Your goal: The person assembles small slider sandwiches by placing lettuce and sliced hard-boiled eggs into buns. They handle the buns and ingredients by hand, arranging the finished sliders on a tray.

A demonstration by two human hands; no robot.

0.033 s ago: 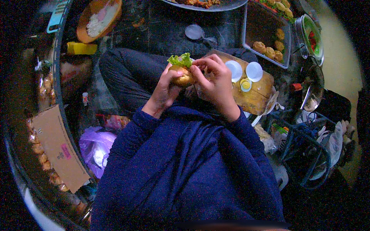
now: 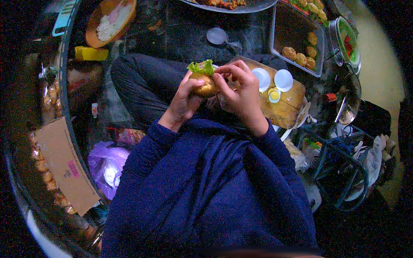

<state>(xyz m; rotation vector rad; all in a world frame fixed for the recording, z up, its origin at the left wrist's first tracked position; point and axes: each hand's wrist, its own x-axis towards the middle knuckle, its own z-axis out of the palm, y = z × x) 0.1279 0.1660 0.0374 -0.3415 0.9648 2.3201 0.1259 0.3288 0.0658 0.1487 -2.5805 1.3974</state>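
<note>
A small round bun (image 2: 204,88) with a green lettuce leaf (image 2: 201,67) sticking out of its far side is held above my crossed legs. My left hand (image 2: 183,101) is closed round the bun, its thumb on top. From the right, my right hand (image 2: 239,88) has thumb and forefinger pinched at the edge of the lettuce, against the bun. Its other fingers are curled, and the bun's underside is hidden. By my right hand lies a wooden board (image 2: 284,105), bearing white paper cups (image 2: 283,80) and a piece of sliced egg (image 2: 274,95).
At the far right, a clear plastic box (image 2: 297,38) holds several filled buns, beside a metal-rimmed bowl (image 2: 345,41). A spoon (image 2: 217,36) lies ahead, below a large tray (image 2: 232,9) of food. To the left are an orange bowl (image 2: 91,32), a purple bag (image 2: 103,161) and cardboard (image 2: 66,165).
</note>
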